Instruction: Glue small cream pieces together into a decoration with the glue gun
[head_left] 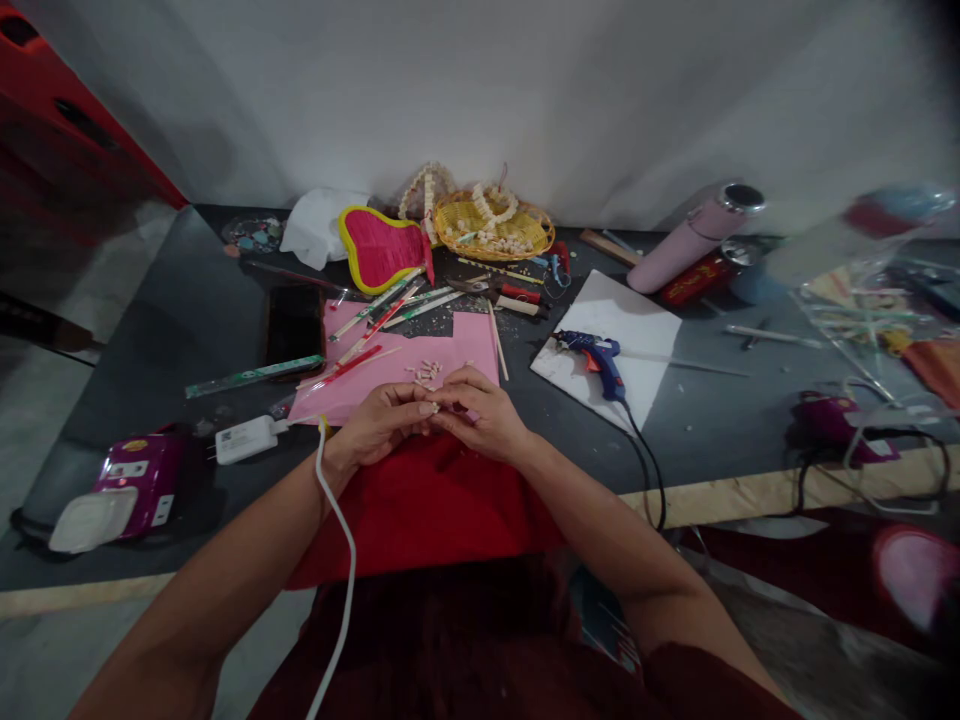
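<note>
My left hand and my right hand meet at the table's front edge, over a red cloth. Between the fingertips of my left hand is a small pale piece. My right hand's fingers are curled close against it; whatever they pinch is too small to make out. Just beyond my fingers, several short pale pieces lie on a pink sheet. Wrapped sticks are scattered over the sheet's back left part.
A blue glue gun rests on a white board at the right. Behind are a yellow basket, a pink heart-shaped piece and a pink bottle. A white cable crosses my left forearm. A phone lies left.
</note>
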